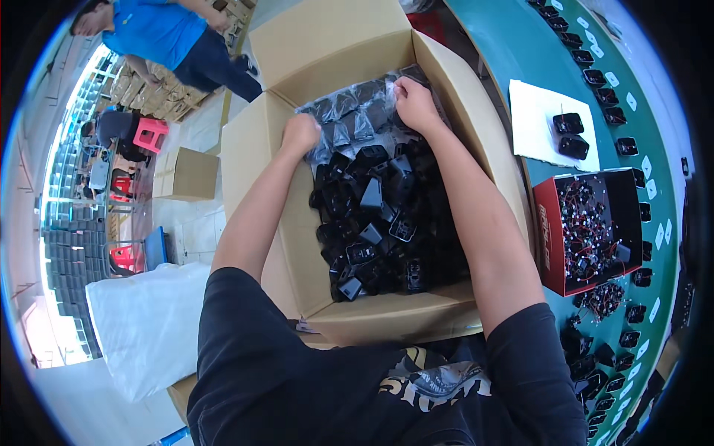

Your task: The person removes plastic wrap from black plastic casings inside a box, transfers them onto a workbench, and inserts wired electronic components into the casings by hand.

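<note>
Head view: a long green table runs along my right, and in front of me stands an open cardboard box — a heap of loose black plastic parts fills its near side, and just beyond, at the far end, lies a clear plastic-wrapped pack. My left hand is curled tight on the pack's left edge — my right hand pinches the plastic at its far right corner.

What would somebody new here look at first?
Probably the big cardboard box in the middle, with jumbled black parts inside. At its far end, the left hand and right hand touch clear plastic wrap. On the right sits a red box of tangled wires.
</note>
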A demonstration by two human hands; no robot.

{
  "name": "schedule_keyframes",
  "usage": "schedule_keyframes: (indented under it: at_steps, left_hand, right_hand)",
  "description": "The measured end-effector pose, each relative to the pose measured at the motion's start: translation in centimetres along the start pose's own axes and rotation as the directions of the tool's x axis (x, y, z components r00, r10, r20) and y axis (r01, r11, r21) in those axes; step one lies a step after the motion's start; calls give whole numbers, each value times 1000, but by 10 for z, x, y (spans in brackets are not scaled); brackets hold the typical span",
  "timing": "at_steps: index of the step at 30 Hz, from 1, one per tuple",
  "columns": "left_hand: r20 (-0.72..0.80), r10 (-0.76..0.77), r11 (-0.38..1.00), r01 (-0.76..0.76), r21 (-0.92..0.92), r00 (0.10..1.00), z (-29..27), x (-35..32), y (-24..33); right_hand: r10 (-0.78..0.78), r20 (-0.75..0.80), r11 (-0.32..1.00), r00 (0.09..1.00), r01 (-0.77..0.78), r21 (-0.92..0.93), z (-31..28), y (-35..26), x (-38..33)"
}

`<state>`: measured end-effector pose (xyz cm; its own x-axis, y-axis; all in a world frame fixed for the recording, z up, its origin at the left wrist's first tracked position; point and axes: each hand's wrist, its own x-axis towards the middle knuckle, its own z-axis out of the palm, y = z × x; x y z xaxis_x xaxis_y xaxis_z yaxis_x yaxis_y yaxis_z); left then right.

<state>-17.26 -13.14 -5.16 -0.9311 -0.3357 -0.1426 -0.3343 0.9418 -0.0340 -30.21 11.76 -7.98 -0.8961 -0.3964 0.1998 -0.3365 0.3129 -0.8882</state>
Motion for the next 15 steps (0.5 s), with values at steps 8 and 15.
schedule_keyframes:
  at_steps: [8,15]
  left_hand:
    - [-153,-72,958,25,-287,986,19,9,26]
    - [110,-48,977,70,-200,993,-2,2,25]
  right_hand:
    - [127,238,882,963,0,-472,19,4,17]
    - [90,306,942,948,20,-336,11,13,16]
